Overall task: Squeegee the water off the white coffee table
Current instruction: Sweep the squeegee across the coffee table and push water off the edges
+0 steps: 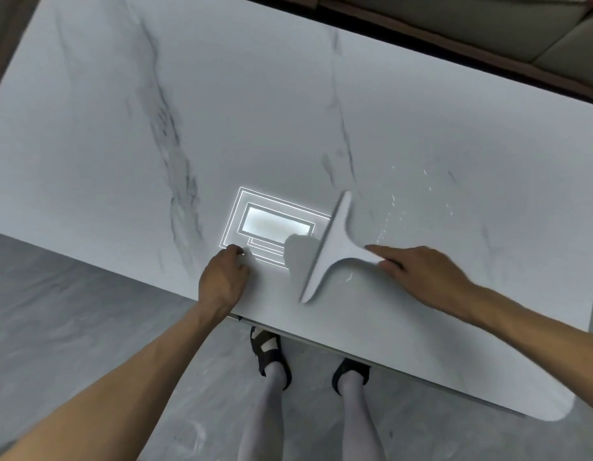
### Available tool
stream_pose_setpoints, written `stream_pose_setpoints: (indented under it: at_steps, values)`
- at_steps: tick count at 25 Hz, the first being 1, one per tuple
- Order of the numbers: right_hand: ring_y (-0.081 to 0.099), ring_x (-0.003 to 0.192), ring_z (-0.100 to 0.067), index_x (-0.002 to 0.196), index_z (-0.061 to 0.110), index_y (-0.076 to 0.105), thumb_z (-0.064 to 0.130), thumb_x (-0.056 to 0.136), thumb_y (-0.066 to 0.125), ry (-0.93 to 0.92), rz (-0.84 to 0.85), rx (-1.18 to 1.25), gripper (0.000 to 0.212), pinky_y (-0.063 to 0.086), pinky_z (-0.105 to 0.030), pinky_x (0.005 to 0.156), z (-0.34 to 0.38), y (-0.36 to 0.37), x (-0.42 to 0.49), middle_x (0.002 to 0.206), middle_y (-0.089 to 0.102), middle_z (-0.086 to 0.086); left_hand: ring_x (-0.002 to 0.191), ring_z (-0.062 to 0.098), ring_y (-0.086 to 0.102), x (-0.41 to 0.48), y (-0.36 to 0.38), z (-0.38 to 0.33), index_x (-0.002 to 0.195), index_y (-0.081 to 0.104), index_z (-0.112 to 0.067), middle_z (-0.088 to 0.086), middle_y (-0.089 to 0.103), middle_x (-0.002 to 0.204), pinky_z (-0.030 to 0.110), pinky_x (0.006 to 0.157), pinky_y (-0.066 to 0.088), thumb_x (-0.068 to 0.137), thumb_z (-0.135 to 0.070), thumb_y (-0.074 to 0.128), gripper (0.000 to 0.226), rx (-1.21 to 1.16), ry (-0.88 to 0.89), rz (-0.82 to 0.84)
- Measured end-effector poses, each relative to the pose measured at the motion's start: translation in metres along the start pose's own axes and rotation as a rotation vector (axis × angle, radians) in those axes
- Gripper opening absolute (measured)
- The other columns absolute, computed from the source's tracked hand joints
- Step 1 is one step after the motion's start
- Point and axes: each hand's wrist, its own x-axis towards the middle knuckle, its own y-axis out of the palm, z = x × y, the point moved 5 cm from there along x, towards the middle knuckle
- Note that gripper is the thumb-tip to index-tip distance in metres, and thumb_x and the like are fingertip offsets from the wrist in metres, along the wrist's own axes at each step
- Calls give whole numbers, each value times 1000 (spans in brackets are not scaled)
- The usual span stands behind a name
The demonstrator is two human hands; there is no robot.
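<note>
Squeegee [335, 247] is laid on table [255, 111] near the front edge. Left hand [223, 277] is set left of it, right hand [424, 274] right, droplets [418, 201] behind-right.

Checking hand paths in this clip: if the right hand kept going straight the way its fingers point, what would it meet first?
The right hand already touches the squeegee handle; further along that line lies its blade.

White marble-look coffee table top with grey veins [255, 111]: smooth, glossy, mirroring a ceiling light. White T-shaped squeegee [335, 247]: smooth, matt plastic. Grey floor [72, 327]: polished, stone-like.
</note>
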Motion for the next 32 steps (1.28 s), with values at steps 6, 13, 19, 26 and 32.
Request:
stream_pose_setpoints:
  at_steps: [6,13,19,26,32]
  values:
    - [63,95,-29,140,48,35,42,100,36,-389,183,-16,41,49,-40,79,127,100,20,107,68,-6,121,31,55,-18,-9,24,135,45,-10,9,57,135,36,94,45,90,-7,47,46,14,-74,-64]
    - [60,99,-21,139,56,30,46,100,32,-288,190,-136,41,45,-33,79,19,89,-16,105,63,4,134,30,44,-40,36,-17,148,29,-6,13,35,153,36,105,41,86,-1,48,65,175,164,101]
    - [59,102,-8,137,61,29,47,99,29,-53,162,-195,40,35,-23,71,-103,38,-66,106,62,18,131,39,36,-51,77,-59,144,23,-1,25,29,145,39,101,44,81,-4,51,69,309,179,276]
    - [59,106,-15,137,60,27,51,97,30,-90,131,-151,41,41,-28,78,-88,37,-80,115,64,14,132,43,39,-41,80,-67,147,24,-7,23,27,150,47,104,40,85,-7,55,69,240,29,296]
    - [61,94,-26,140,50,35,43,100,34,-346,235,-170,41,35,-30,68,-16,104,-51,107,65,-1,125,41,47,-44,80,-65,144,27,-4,22,38,143,44,99,44,87,-3,52,63,127,13,185]
